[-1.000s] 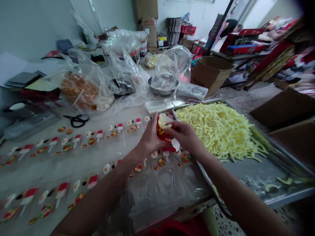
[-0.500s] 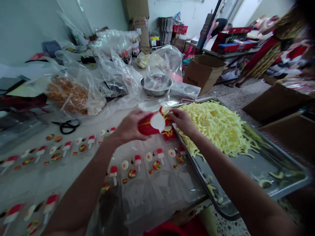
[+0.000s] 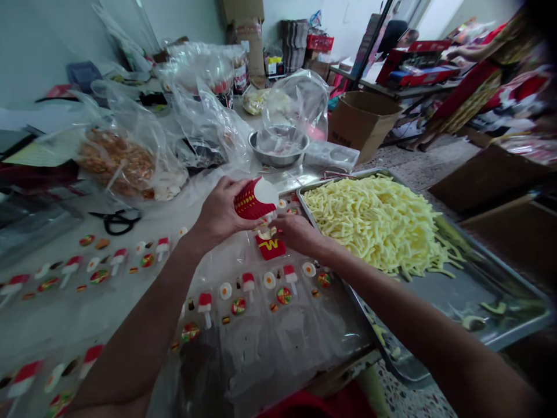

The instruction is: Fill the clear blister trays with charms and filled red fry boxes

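My left hand (image 3: 220, 212) is wrapped around a nested stack of red fry cartons (image 3: 252, 200), tilted so a white face shows at its right end. Just below and to the right, my right hand (image 3: 296, 232) has its fingertips closed at the upper edge of a single red fry carton (image 3: 272, 248) with a yellow M-like mark. Pale yellow fry-shaped pieces (image 3: 266, 233) show at this carton's top; my fingers partly cover them. Beside my right forearm, a metal tray (image 3: 435, 302) bears a large heap of similar pale yellow fries (image 3: 374, 223).
Clear plastic pouches (image 3: 278, 331) with small toy foods cover the table front. Black scissors (image 3: 116, 222) lie left. Behind stand a bag of brown pieces (image 3: 115, 159), a metal bowl (image 3: 278, 152) and a cardboard box (image 3: 363, 125). Another person (image 3: 474, 87) stands at the far right.
Both hands have moved left. The single carton has shifted left with my right hand, and its mark shows more fully. The carton stack has tilted, showing more layered edges.
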Action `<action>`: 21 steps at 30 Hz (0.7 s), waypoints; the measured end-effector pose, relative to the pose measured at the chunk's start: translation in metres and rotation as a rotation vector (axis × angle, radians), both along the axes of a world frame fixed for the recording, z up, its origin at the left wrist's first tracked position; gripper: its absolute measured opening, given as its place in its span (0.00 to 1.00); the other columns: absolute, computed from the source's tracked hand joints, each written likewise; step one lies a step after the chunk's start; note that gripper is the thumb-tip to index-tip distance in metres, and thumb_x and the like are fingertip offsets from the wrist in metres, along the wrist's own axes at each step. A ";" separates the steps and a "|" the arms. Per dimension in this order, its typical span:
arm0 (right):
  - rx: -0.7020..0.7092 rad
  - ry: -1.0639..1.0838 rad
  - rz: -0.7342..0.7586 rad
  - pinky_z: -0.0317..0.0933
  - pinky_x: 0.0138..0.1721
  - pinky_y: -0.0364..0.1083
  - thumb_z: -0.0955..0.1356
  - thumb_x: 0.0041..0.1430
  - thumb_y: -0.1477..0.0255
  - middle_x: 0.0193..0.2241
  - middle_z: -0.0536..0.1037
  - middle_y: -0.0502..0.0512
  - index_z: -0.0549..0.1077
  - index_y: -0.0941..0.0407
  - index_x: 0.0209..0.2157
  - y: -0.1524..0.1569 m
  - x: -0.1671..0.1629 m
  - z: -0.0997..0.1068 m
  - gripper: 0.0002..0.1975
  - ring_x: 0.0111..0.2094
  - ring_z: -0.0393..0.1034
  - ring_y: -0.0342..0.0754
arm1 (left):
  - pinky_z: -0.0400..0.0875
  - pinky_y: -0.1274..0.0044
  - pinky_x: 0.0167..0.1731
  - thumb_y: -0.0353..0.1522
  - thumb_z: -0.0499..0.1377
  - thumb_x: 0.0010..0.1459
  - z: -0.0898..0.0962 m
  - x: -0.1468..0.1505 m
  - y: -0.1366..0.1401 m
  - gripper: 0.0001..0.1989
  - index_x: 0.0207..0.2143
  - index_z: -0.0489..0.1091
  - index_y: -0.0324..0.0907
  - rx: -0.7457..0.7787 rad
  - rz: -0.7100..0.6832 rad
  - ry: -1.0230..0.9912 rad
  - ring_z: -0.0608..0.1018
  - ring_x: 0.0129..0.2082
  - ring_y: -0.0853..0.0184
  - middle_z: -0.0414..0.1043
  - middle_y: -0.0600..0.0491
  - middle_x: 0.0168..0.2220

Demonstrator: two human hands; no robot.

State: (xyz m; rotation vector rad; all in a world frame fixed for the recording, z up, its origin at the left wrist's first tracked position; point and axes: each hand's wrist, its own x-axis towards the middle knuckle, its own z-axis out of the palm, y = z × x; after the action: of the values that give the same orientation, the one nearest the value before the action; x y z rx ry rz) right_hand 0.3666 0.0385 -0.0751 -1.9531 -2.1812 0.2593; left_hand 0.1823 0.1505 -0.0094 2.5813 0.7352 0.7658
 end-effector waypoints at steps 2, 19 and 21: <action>0.009 -0.055 0.079 0.61 0.44 0.47 0.69 0.62 0.77 0.37 0.78 0.60 0.81 0.57 0.41 -0.006 -0.008 -0.009 0.08 0.42 0.72 0.52 | 0.70 0.68 0.52 0.47 0.73 0.39 -0.011 0.009 0.007 0.46 0.61 0.67 0.44 0.029 -0.051 0.065 0.73 0.48 0.59 0.67 0.49 0.49; 0.353 0.437 -0.624 0.57 0.36 0.45 0.68 0.59 0.73 0.27 0.78 0.49 0.79 0.53 0.29 -0.082 0.015 0.011 0.07 0.33 0.69 0.48 | 0.61 0.62 0.60 0.39 0.68 0.45 -0.052 0.094 -0.045 0.41 0.63 0.64 0.50 0.145 -0.357 0.189 0.69 0.55 0.51 0.68 0.48 0.55; 0.368 0.305 -0.676 0.55 0.39 0.47 0.68 0.60 0.73 0.31 0.80 0.50 0.77 0.53 0.29 -0.102 0.015 0.011 0.07 0.36 0.69 0.49 | 0.62 0.63 0.59 0.40 0.68 0.45 -0.059 0.100 -0.048 0.40 0.63 0.64 0.50 0.128 -0.415 0.186 0.70 0.55 0.52 0.68 0.48 0.55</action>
State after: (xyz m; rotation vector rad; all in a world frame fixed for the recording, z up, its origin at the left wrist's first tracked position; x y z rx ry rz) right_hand 0.3821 -0.0632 -0.0644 -2.1167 -1.1911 0.0339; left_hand 0.2823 0.1025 -0.0685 2.8104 0.1843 0.4596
